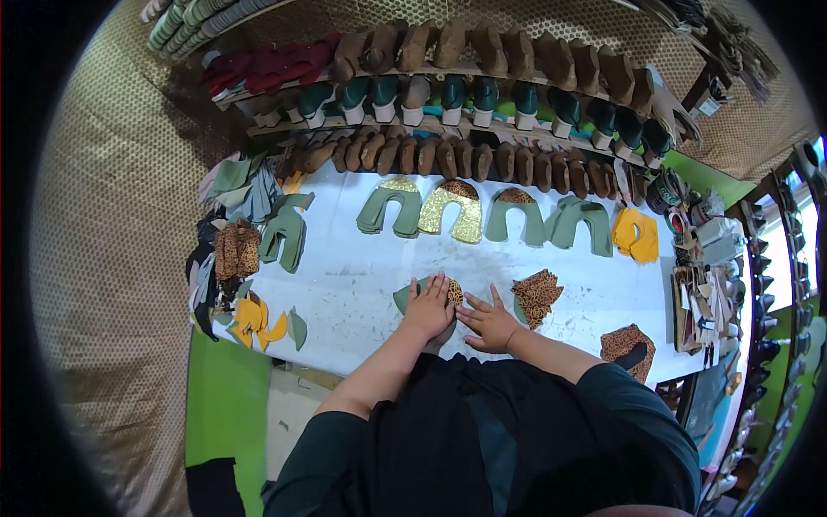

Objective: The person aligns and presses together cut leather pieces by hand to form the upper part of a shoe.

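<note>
My left hand (430, 309) lies flat with its fingers stretched out over a green shoe-upper piece (402, 298) and the edge of a leopard-print piece (455, 293). From the right, my right hand (488, 325) reaches in with its fingers apart, its fingertips at the leopard-print piece, close to the left hand. Both hands partly cover these pieces, so their full outline is hidden. Just right of them sits a pile of leopard-print pieces (538, 293) with a bit of green showing at its left edge. Neither hand grips anything.
Behind the hands, green U-shaped pieces (568, 226) and a gold glitter one (454, 217) line the white table (345, 297). Yellow pieces (636, 235) lie far right, a dark item (631, 357) on leopard material near right. Shelves of shoe lasts (454, 93) stand behind.
</note>
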Motion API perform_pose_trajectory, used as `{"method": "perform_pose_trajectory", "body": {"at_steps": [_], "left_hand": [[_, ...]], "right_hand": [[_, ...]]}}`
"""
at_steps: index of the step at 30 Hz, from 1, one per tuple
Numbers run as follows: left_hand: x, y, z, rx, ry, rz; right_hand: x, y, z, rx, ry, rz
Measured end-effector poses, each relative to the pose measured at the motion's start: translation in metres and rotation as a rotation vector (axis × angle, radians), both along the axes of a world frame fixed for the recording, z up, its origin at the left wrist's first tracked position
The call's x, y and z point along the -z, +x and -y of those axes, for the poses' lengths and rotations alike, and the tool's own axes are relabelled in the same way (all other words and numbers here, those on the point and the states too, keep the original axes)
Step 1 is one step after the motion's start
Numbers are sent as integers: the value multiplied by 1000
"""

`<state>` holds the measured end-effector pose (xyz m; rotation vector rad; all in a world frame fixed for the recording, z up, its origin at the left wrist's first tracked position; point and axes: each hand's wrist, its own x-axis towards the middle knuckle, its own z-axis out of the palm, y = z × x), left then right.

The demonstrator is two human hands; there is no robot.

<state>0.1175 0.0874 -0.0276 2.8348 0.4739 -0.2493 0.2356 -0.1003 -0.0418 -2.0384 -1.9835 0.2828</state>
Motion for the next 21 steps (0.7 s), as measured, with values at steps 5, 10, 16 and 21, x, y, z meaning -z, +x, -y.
{"method": "perform_pose_trajectory", "body": {"at_steps": [5,10,16,21], "left_hand": [[3,12,-13,-46,100,-86],[-6,10,-4,-110,123,-119],[-4,-17,2,138,68,-72],[-4,-2,1,44,62,-84]], "right_hand": [[3,1,0,-69,3,21],[0,-1,-1,9,-37,6],[-6,0,-5,30,-134,30],[-11,1,-6,24,-164,7]]}}
